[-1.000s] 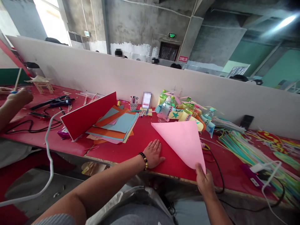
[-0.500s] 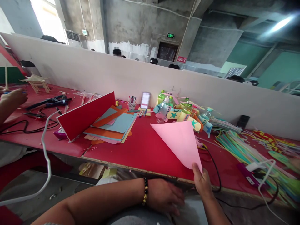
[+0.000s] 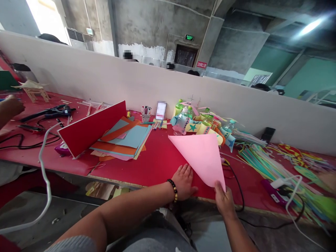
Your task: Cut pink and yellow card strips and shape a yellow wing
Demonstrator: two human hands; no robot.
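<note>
A sheet of pink paper (image 3: 202,154) is held up at its lower right corner by my right hand (image 3: 224,199), thumb on the near face. The sheet curves, and its left corner points toward the middle of the table. My left hand (image 3: 183,182), with a beaded bracelet at the wrist, lies flat on the red tabletop (image 3: 157,157) near the front edge, fingers stretched out beside the paper's lower edge. It holds nothing. Left of it lies a stack of coloured paper (image 3: 126,140) in blue, orange and pink.
Bottles with paper decorations (image 3: 194,120) stand behind the pink sheet. A red divider board (image 3: 91,129) leans at left. Paper strips (image 3: 265,164) and a purple power strip (image 3: 275,194) lie at right. Another person's hand (image 3: 12,106) is at far left, near a hot glue gun (image 3: 59,111).
My left hand has risen from my lap and come down on the tabletop beside the paper. The pink sheet stays in my right hand, almost unmoved.
</note>
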